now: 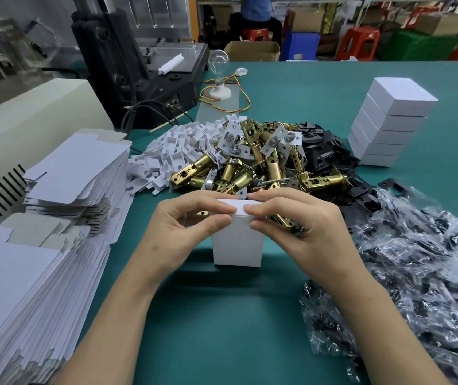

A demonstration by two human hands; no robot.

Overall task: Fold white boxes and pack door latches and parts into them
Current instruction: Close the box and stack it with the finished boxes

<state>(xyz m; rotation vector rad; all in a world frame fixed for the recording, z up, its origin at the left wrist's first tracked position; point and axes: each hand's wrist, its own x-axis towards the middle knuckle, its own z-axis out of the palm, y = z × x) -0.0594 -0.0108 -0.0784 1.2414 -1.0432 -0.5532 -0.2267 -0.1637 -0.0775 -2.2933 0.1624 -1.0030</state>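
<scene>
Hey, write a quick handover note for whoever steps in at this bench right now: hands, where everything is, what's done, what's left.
Left hand and right hand: both pinch the top flap of the upright white box; contents hidden.
Done: finished boxes stacked far right.
To do: brass latches, white parts and black plates piled ahead; bagged parts on the right; flat box blanks on the left. Probably close this box, stack it, continue.

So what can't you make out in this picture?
All head view.
Inside of the white box: hidden by its own walls, with left hand and right hand pinching its top.
Parts in the clear bags: blurred by crinkled, shiny plastic.
The flat box blanks: cut off by the left and bottom edges.
</scene>
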